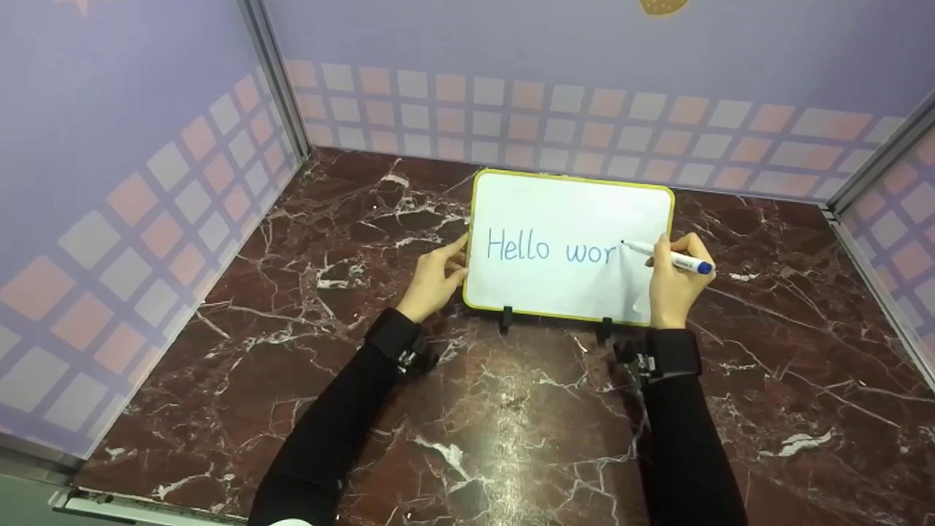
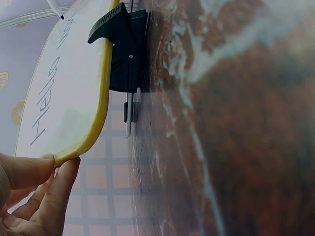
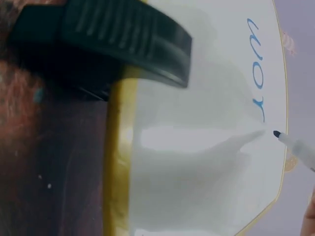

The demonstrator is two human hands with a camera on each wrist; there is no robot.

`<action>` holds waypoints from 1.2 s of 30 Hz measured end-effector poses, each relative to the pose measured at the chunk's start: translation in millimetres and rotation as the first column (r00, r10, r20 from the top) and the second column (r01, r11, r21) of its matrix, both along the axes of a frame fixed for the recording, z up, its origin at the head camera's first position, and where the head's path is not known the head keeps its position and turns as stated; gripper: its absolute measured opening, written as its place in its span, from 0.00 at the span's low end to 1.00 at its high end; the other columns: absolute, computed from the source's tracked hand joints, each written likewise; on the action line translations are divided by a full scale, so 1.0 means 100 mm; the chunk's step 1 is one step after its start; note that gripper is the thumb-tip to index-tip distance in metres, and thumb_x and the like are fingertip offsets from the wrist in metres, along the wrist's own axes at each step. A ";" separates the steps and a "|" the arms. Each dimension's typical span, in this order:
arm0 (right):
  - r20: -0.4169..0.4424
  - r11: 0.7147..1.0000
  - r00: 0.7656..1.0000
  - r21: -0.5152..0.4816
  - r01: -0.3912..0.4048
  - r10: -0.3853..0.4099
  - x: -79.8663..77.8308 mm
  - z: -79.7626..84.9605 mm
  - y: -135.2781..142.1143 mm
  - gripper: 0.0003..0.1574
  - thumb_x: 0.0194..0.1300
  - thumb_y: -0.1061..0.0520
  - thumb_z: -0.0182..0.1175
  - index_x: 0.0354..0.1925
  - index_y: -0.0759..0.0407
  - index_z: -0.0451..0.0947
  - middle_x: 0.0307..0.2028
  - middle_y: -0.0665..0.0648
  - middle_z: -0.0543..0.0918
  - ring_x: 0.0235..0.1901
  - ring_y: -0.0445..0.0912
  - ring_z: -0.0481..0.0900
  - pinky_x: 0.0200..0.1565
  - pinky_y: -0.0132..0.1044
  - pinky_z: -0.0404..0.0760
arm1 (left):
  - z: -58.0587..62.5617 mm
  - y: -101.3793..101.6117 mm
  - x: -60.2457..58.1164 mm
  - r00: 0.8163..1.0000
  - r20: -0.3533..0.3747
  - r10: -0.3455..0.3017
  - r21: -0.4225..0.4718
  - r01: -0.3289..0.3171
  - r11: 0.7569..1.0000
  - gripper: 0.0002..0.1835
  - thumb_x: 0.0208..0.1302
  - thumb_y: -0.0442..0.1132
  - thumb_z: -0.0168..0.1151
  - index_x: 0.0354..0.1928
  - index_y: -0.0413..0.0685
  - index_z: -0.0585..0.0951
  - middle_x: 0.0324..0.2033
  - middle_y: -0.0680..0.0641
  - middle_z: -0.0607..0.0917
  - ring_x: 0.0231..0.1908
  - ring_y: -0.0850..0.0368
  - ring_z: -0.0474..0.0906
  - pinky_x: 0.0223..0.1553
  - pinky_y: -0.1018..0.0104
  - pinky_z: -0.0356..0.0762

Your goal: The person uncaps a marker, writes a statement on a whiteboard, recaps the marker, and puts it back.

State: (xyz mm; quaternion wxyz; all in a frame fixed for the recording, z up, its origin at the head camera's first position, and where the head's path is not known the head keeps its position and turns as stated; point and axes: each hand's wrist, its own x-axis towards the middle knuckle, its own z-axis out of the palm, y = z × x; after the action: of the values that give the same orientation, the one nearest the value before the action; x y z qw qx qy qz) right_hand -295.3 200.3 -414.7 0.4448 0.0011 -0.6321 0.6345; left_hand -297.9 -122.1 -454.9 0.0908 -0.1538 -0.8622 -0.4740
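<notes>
A whiteboard (image 1: 555,288) with a yellow frame leans on a dark stand and bears the blue handwriting "Hello wor". My left hand (image 1: 432,281) pinches its left edge between thumb and fingers; in the left wrist view the thumb and fingers (image 2: 61,191) meet at the yellow corner. In my right hand (image 1: 676,285) is a white marker (image 1: 668,256) with a blue end, held like a pen. Its dark tip is just right of the "r", close to the board's surface in the right wrist view, where the marker (image 3: 300,150) comes in from the right edge.
Black stand clips (image 1: 507,319) grip the board's lower edge, one large in the left wrist view (image 2: 125,54). The stand rests on a dark red marbled table (image 1: 292,409). Panels with pink and white squares (image 1: 526,95) enclose the table at the back and sides.
</notes>
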 end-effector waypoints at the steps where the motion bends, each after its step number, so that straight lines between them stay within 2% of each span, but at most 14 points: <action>1: 0.000 1.000 1.000 -0.001 -0.005 0.005 0.00 0.00 0.00 0.23 0.61 0.73 0.59 0.13 0.62 0.65 0.13 0.45 0.74 0.13 0.40 0.75 0.18 0.24 0.68 | 0.00 0.00 0.00 1.000 -0.002 0.000 0.001 0.000 1.000 0.32 0.65 0.25 0.60 0.71 0.40 0.67 0.46 0.34 0.85 0.44 0.41 0.85 0.50 0.55 0.84; 8: 0.020 1.000 1.000 0.027 -0.013 0.013 0.04 0.03 -0.01 0.20 0.60 0.71 0.60 0.15 0.66 0.67 0.13 0.44 0.77 0.13 0.38 0.76 0.18 0.24 0.69 | 0.00 0.00 0.00 1.000 -0.004 0.002 0.001 -0.002 1.000 0.32 0.65 0.25 0.60 0.71 0.40 0.67 0.47 0.33 0.85 0.45 0.41 0.85 0.50 0.55 0.84; 15: 0.100 0.995 0.995 0.095 -0.012 0.002 0.08 0.09 0.01 0.19 0.56 0.75 0.54 0.14 0.74 0.58 0.07 0.41 0.69 0.08 0.36 0.70 0.14 0.23 0.61 | 0.02 0.00 0.00 1.000 0.007 0.006 -0.022 -0.005 1.000 0.32 0.66 0.25 0.60 0.72 0.41 0.67 0.48 0.33 0.84 0.45 0.42 0.85 0.49 0.56 0.85; 19: 0.126 0.995 0.992 0.098 0.000 -0.013 0.09 0.11 0.04 0.20 0.53 0.75 0.51 0.12 0.72 0.55 0.06 0.41 0.65 0.07 0.34 0.65 0.13 0.23 0.58 | 0.02 0.00 0.00 1.000 0.006 0.003 -0.025 -0.003 1.000 0.32 0.65 0.25 0.60 0.71 0.41 0.67 0.48 0.34 0.85 0.45 0.41 0.85 0.50 0.55 0.84; 26: 0.055 0.997 0.997 0.049 0.059 -0.062 0.10 0.12 0.09 0.21 0.53 0.76 0.52 0.12 0.69 0.54 0.08 0.41 0.62 0.11 0.32 0.59 0.17 0.23 0.52 | 0.00 0.00 -0.01 1.000 -0.014 0.011 -0.020 -0.011 1.000 0.32 0.64 0.24 0.61 0.71 0.41 0.68 0.47 0.33 0.85 0.44 0.42 0.86 0.49 0.56 0.85; 30: 0.063 0.993 0.992 0.055 0.102 -0.106 0.10 0.12 0.10 0.21 0.54 0.76 0.52 0.12 0.68 0.54 0.10 0.41 0.58 0.14 0.32 0.53 0.21 0.25 0.48 | 0.00 0.00 -0.01 1.000 -0.015 0.016 -0.018 -0.016 1.000 0.32 0.64 0.24 0.61 0.71 0.40 0.68 0.47 0.33 0.85 0.43 0.42 0.86 0.48 0.56 0.85; 33: 0.073 0.991 0.990 0.064 0.116 -0.120 0.10 0.12 0.09 0.22 0.54 0.75 0.53 0.12 0.67 0.55 0.10 0.41 0.59 0.14 0.32 0.54 0.21 0.25 0.50 | 0.01 0.01 -0.01 1.000 -0.015 0.018 -0.018 -0.018 1.000 0.32 0.63 0.24 0.61 0.70 0.40 0.68 0.47 0.33 0.85 0.43 0.42 0.86 0.48 0.57 0.85; 36: 0.068 0.993 0.992 0.054 0.103 -0.107 0.08 0.09 0.11 0.24 0.56 0.75 0.55 0.11 0.65 0.58 0.09 0.40 0.64 0.11 0.32 0.62 0.18 0.22 0.58 | 0.01 0.01 -0.01 1.000 -0.012 0.014 -0.014 -0.014 1.000 0.33 0.63 0.23 0.61 0.71 0.40 0.68 0.47 0.33 0.85 0.43 0.42 0.86 0.47 0.57 0.86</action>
State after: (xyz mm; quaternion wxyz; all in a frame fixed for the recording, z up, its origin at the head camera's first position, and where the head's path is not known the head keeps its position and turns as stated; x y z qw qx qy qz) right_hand -287.6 210.8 -406.1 0.4547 -0.0434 -0.6624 0.5938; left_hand -299.3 -121.1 -454.3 0.0982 -0.1511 -0.8660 -0.4665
